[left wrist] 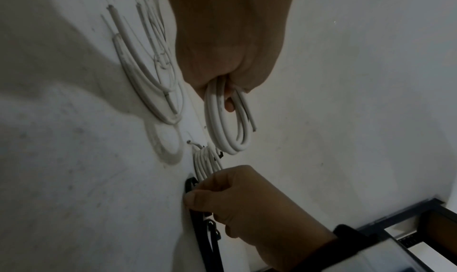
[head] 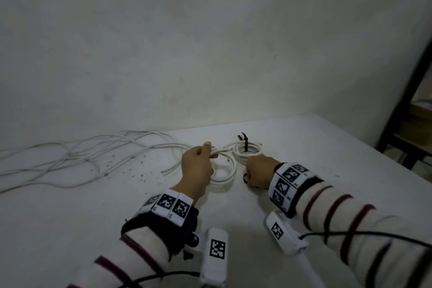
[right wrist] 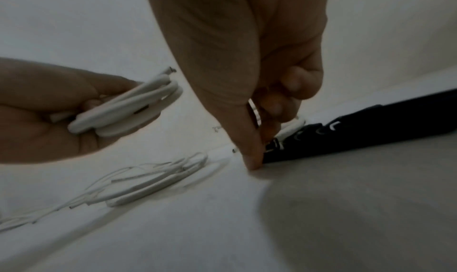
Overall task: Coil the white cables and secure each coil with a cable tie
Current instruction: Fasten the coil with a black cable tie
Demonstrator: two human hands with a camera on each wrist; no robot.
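Observation:
My left hand [head: 205, 154] grips a coil of white cable [head: 223, 174], held a little above the white table [head: 304, 170]; the coil [left wrist: 227, 124] hangs from its curled fingers, one cut end sticking out. My right hand [head: 247, 179] is down on the table to the right, thumb and fingers pinching the end of a black cable tie [left wrist: 191, 186]. The black tie [right wrist: 346, 127] stretches away from the thumb [right wrist: 252, 159] along the table. Just beyond both hands lies another white coil [head: 247, 151], bound with a black tie [head: 245, 145].
Several loose white cables [head: 81, 156] sprawl across the table's left side up to the wall. Dark specks dot the surface near them. The table's right edge runs diagonally, with a black metal frame [head: 411, 110] beyond it.

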